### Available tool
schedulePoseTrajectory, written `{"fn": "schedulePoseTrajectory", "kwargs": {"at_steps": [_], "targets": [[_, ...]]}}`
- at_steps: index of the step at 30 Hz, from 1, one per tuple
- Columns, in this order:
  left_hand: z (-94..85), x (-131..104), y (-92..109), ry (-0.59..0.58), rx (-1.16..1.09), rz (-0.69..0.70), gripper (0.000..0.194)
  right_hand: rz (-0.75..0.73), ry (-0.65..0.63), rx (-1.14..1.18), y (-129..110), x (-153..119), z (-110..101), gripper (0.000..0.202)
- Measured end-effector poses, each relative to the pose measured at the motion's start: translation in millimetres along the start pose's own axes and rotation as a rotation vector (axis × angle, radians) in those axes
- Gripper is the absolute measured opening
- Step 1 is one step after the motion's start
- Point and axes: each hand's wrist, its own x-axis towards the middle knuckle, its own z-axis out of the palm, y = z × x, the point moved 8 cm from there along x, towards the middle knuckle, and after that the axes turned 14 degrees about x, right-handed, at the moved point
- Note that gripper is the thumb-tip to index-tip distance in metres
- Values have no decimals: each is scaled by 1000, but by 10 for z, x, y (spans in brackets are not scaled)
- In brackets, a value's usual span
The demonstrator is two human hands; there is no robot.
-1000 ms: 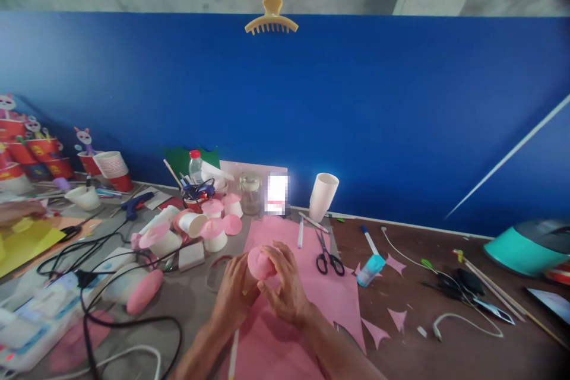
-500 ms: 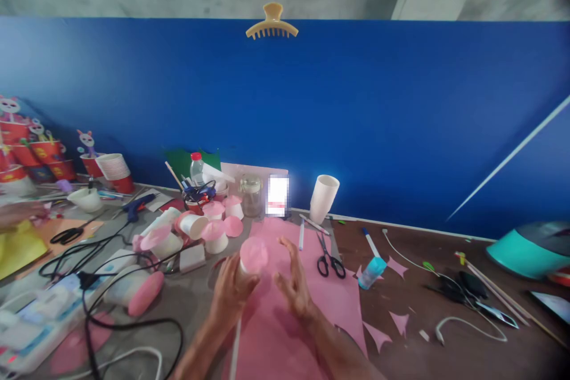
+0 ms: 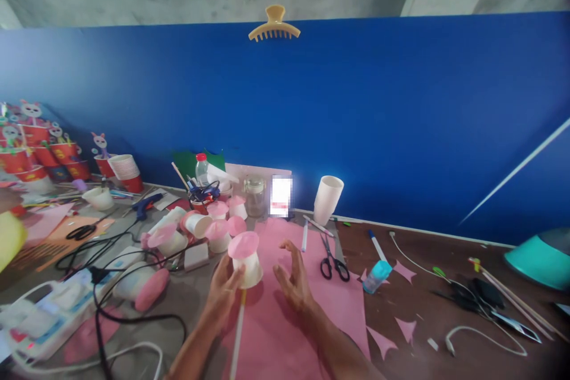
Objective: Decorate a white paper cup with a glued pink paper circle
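A white paper cup (image 3: pixel 248 272) with a pink paper disc (image 3: pixel 243 244) on its upper end is held by my left hand (image 3: pixel 225 280), whose fingers wrap the cup's left side. My right hand (image 3: pixel 294 279) hovers to the right of the cup, fingers apart and bent, touching nothing. Beneath both hands lies a large sheet of pink paper (image 3: pixel 285 332). Several similar cups with pink discs (image 3: pixel 218 236) stand or lie to the left, behind my left hand.
Black scissors (image 3: pixel 333 264), a blue glue bottle (image 3: pixel 377 276) and pink scraps (image 3: pixel 406 328) lie on the right. A tall white cup stack (image 3: pixel 328 199) stands behind. On the left are a power strip (image 3: pixel 57 309), black cables and a blue glue gun (image 3: pixel 146 205).
The cup in my left hand has tipped, and its white side now shows below the pink disc. My right hand has barely moved. The view has shifted slightly to the left.
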Motion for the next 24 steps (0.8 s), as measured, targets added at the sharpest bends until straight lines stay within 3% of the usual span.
{"fn": "schedulePoseTrajectory", "kwargs": {"at_steps": [5, 8, 15, 24], "targets": [[153, -75, -129, -239, -415, -305, 43, 20, -25, 3, 10, 12, 4, 44], [209, -113, -56, -342, -570, -322, 40, 11, -22, 12, 16, 38, -8, 40], [326, -153, 49, -413, -644, -307, 34, -24, -2, 9, -31, 56, -18, 35], [385, -137, -135, -412, -575, -405, 31, -40, -158, 58, -274, 35, 174, 25]]}}
